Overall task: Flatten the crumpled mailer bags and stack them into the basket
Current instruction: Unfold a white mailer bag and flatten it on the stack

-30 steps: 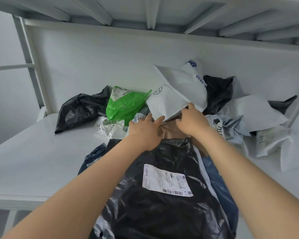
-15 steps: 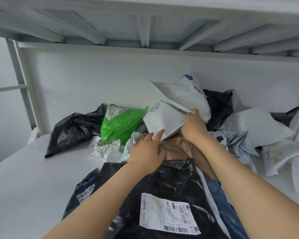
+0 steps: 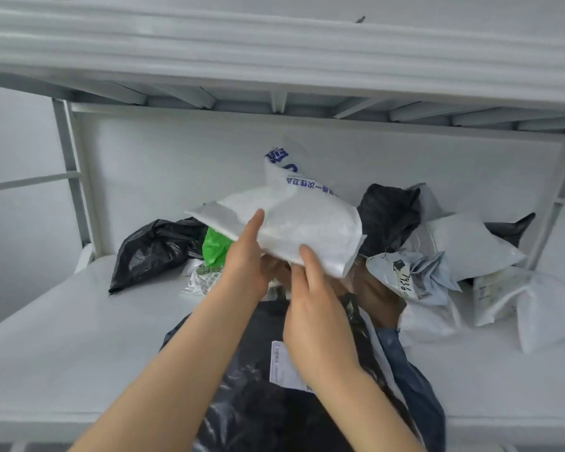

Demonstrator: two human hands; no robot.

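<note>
Head view: white bench (image 3: 62, 347) fills the lower frame, w/ an upper shelf (image 3: 274, 53) overhead and a back panel behind. No basket in view, so can't tell where it sits.

Biggest item is a black labelled mailer (image 3: 258, 412), lying fairly flat at the near edge under both forearms, on top of a dark blue bag (image 3: 418, 386).

Crumpled pile sits along the back: black bag (image 3: 150, 249) at left, green bag (image 3: 214, 247) beside it, partly hidden. Another black bag (image 3: 388, 213) is right of centre. A grey-blue bag (image 3: 415, 275) and white bags (image 3: 470, 243) lie further right.

Task item now is a white mailer (image 3: 307, 220) w/ blue print, lifted clear above the pile. It is creased and puffy, not flat yet. Its long axis runs roughly left-right, tilted down to the right, and its far corner sticks up.

Left hand (image 3: 245, 265) pinches the near-left edge, thumb on top, fingers hidden under. Right hand (image 3: 313, 314) pinches the near edge just right of it, thumb on top, rest underneath. The hands are close together, almost touching.

Key relation: the mailer lies just beyond and above both hands, w/ most of its length off to the right. So the right hand is nearer the free end.

Judgement: this is the pick-up/start-of-flatten step. Next the hands prob. need to spread apart along the long axis, then lay it down toward the person.
</note>
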